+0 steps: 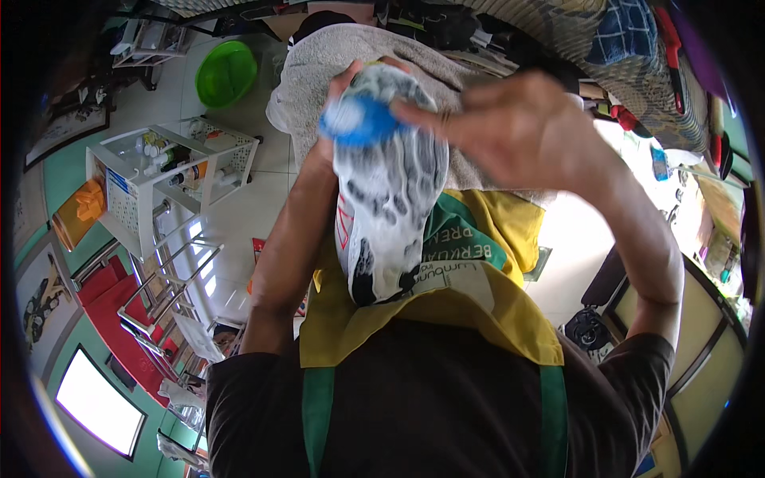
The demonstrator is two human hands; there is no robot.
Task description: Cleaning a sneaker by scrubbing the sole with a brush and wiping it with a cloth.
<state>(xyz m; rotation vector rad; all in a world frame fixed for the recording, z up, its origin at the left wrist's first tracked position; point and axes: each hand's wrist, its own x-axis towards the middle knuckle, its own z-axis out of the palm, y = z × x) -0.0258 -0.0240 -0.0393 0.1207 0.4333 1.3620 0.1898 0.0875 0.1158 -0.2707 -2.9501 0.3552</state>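
Observation:
A shoe (388, 197) is held sole up in front of my chest, its black and white outsole coated in white foam. My left hand (339, 89) grips one end from the far left side; part of it is hidden behind the shoe. In my right hand (508, 128), blurred, is a blue scrubbing brush (360, 121), pressed against the foamy sole near that same end. Beneath lies a grey towel (370, 45), and I wear a yellow and green apron (502, 299) that touches the near end of the shoe.
A green plastic basin (226, 74) stands on the tiled floor at the upper left. Nearer is a white rolling cart (173, 179) with several bottles. A metal rack (173, 281) stands at left, and cloths and assorted items lie along the far edge.

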